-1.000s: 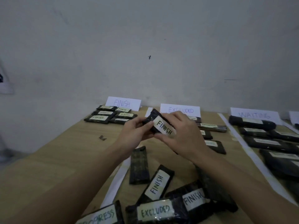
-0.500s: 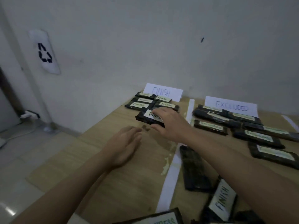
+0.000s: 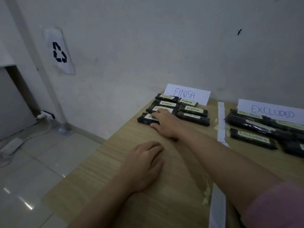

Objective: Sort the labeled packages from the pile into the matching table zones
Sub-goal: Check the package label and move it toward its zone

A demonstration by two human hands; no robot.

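The FINISH zone sign (image 3: 187, 94) fronts seven FINISH packages. The right hand (image 3: 166, 123) rests, fingers extended, on the nearest FINISH package (image 3: 145, 119). The left hand (image 3: 144, 165) lies relaxed on the table (image 3: 181, 186), holding nothing.

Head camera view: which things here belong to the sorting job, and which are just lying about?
Job:
- black plastic-wrapped package with a FINISH label, under the right hand
- white FINISH zone card
- white EXCLUDED zone card
- white tape divider strip

Lying about:
- white recycling-symbol sign
- white power strip on the floor

The right hand (image 3: 166, 123) rests on the nearest black package (image 3: 144, 119) in front of the FINISH sign (image 3: 187, 94). The left hand (image 3: 144, 165) lies flat on the worktop (image 3: 172, 203), nearer than that sign.
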